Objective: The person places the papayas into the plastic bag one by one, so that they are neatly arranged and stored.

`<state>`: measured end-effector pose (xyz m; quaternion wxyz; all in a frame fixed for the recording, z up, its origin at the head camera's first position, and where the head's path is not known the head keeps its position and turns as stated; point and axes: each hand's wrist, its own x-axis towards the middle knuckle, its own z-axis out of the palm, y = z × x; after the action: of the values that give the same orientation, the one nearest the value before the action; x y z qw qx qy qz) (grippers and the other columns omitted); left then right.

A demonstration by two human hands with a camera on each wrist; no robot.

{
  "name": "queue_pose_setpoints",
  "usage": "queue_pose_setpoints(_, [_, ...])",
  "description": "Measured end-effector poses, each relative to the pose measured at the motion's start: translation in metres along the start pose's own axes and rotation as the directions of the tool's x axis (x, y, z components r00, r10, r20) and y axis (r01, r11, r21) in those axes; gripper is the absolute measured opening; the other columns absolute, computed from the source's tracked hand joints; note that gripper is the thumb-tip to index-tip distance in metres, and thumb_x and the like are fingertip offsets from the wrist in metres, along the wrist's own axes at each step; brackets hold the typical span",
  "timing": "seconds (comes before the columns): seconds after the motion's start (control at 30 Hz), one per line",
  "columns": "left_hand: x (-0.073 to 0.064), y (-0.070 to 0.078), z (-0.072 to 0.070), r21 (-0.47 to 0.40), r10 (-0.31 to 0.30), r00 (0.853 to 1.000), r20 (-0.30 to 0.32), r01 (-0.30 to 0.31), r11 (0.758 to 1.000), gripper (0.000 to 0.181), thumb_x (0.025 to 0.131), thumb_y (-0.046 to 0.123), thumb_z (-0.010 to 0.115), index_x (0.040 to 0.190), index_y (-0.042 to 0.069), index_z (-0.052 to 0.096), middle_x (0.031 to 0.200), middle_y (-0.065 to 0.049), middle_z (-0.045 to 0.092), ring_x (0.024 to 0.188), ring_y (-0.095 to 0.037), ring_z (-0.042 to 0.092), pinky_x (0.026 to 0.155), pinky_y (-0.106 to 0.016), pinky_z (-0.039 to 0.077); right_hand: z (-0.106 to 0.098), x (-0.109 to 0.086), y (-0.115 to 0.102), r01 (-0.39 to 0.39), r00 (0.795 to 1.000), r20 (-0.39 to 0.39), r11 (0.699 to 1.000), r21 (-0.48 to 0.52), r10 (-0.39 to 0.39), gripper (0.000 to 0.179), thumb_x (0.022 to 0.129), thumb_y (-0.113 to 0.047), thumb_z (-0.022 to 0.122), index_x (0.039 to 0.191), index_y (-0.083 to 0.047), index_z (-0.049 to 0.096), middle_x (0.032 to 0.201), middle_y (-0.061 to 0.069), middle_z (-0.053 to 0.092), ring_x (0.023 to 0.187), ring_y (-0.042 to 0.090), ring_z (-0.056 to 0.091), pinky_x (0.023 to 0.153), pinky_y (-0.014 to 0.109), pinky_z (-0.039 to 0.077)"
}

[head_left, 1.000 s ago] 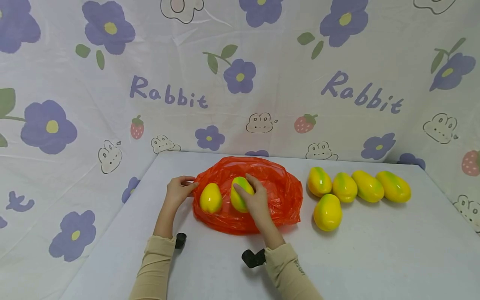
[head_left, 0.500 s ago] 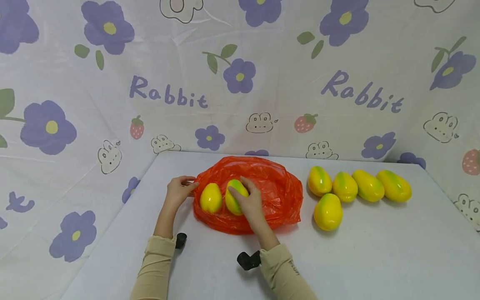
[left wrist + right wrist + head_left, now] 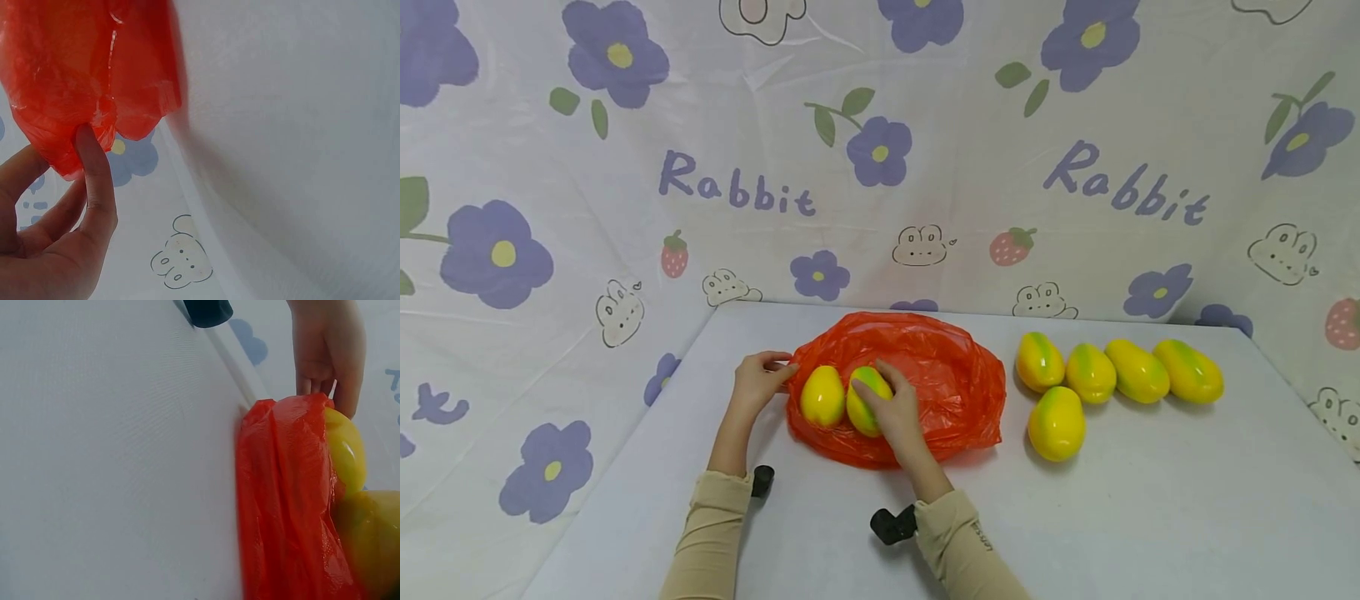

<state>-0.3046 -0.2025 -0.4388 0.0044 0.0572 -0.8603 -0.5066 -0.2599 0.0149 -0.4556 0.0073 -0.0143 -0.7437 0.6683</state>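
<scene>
A red plastic bag (image 3: 955, 383) lies spread with its mouth facing up. My left hand (image 3: 757, 385) pinches the bag's left edge between thumb and fingers, and the left wrist view shows the fingertips on the thin film (image 3: 62, 81). In the bag's left part sits a glossy yellow mango (image 3: 822, 397). Just right of it, my right hand (image 3: 898, 410) grips a second, yellow-green mango (image 3: 862, 415) from its right side, fingers over the back and thumb on top. The two mangoes stand close together. The right wrist view does not show the right hand's fingers.
Right of the bag, several mangoes stand in a row, among them a leftmost one (image 3: 1040, 363) and a rightmost one (image 3: 1187, 372). Another mango (image 3: 1056, 424) lies in front of the row. A patterned cloth (image 3: 880, 208) hangs behind the white table (image 3: 1150, 500).
My right hand has moved left and slightly toward me with its mango, bringing it close to the other one in the bag. The left hand has stayed at the bag's edge.
</scene>
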Motion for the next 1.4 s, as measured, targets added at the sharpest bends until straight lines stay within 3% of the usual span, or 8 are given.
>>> queue_pose_setpoints(0.33, [-0.001, 0.001, 0.0, -0.009, -0.007, 1.0, -0.003, 0.007, 1.0, 0.04, 0.094, 0.018, 0.063, 0.127, -0.003, 0.06, 0.11, -0.024, 0.063, 0.071, -0.013, 0.07, 0.083, -0.039, 0.06, 0.004, -0.001, 0.006, 0.028, 1.0, 0.001, 1.0, 0.012, -0.028, 0.06, 0.09, -0.032, 0.069, 0.143, -0.012, 0.048, 0.145, 0.012, 0.05, 0.126, 0.029, 0.049, 0.11, 0.049, 0.045])
queue_pose_setpoints(0.63, [-0.001, 0.002, 0.001, -0.008, -0.013, 1.0, -0.001, 0.013, 1.0, 0.04, 0.094, 0.018, 0.063, 0.127, -0.003, 0.06, 0.11, -0.024, 0.062, 0.068, -0.011, 0.068, 0.085, -0.042, 0.059, 0.006, -0.002, 0.01, -0.004, 1.0, -0.006, 1.0, -0.003, 0.004, 0.061, 0.091, -0.034, 0.068, 0.144, -0.014, 0.047, 0.143, 0.008, 0.051, 0.124, 0.028, 0.05, 0.107, 0.048, 0.047])
queue_pose_setpoints(0.9, [-0.001, 0.002, 0.0, -0.001, -0.019, 1.0, 0.002, 0.019, 1.0, 0.039, 0.094, 0.019, 0.063, 0.127, -0.002, 0.06, 0.111, -0.023, 0.062, 0.07, -0.012, 0.068, 0.081, -0.035, 0.061, 0.008, -0.003, 0.011, -0.025, 1.0, -0.003, 0.999, -0.044, 0.025, 0.065, 0.09, -0.037, 0.067, 0.146, -0.013, 0.044, 0.144, 0.011, 0.049, 0.123, 0.03, 0.05, 0.106, 0.049, 0.048])
queue_pose_setpoints(1.17, [-0.001, 0.001, 0.001, 0.001, -0.018, 1.0, -0.003, 0.018, 1.0, 0.039, 0.094, 0.019, 0.063, 0.127, -0.002, 0.06, 0.113, -0.024, 0.063, 0.072, -0.013, 0.069, 0.081, -0.035, 0.061, 0.007, -0.003, 0.011, -0.053, 0.999, -0.004, 0.997, -0.054, 0.053, 0.068, 0.089, -0.04, 0.069, 0.147, -0.016, 0.043, 0.145, 0.01, 0.048, 0.125, 0.03, 0.049, 0.107, 0.05, 0.047])
queue_pose_setpoints(1.4, [-0.001, 0.001, 0.0, -0.006, 0.014, 1.0, -0.004, -0.014, 1.0, 0.039, 0.094, 0.017, 0.063, 0.126, -0.005, 0.06, 0.111, -0.026, 0.063, 0.072, -0.015, 0.071, 0.081, -0.038, 0.061, 0.006, -0.001, 0.01, -0.06, 0.998, -0.017, 0.996, -0.06, 0.059, 0.067, 0.088, -0.039, 0.07, 0.146, -0.018, 0.045, 0.148, 0.01, 0.046, 0.13, 0.031, 0.046, 0.109, 0.051, 0.045])
